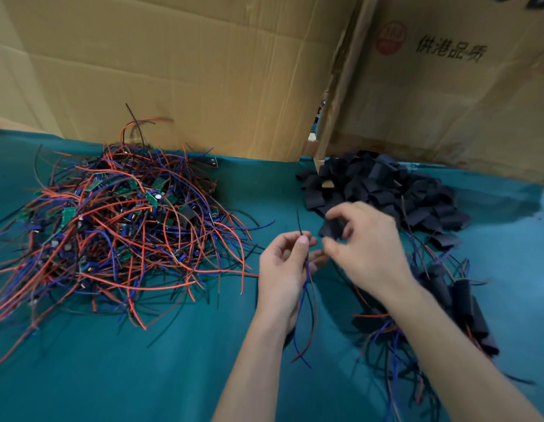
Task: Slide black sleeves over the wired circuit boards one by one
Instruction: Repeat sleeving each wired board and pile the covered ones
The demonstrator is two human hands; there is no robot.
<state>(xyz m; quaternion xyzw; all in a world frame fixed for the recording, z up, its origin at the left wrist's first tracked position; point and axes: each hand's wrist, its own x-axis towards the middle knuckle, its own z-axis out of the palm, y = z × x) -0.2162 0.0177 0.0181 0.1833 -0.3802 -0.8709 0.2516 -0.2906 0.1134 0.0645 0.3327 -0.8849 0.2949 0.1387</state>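
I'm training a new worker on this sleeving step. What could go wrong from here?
The left hand pinches only thin wires, so they may splay and snag the black sleeve held by the right hand. Dangling wire ends could also catch in the finished pile nearby.

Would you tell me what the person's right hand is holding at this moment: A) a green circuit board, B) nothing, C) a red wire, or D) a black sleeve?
D: the right hand pinches a black sleeve by its fingertips, just in front of the sleeve pile.
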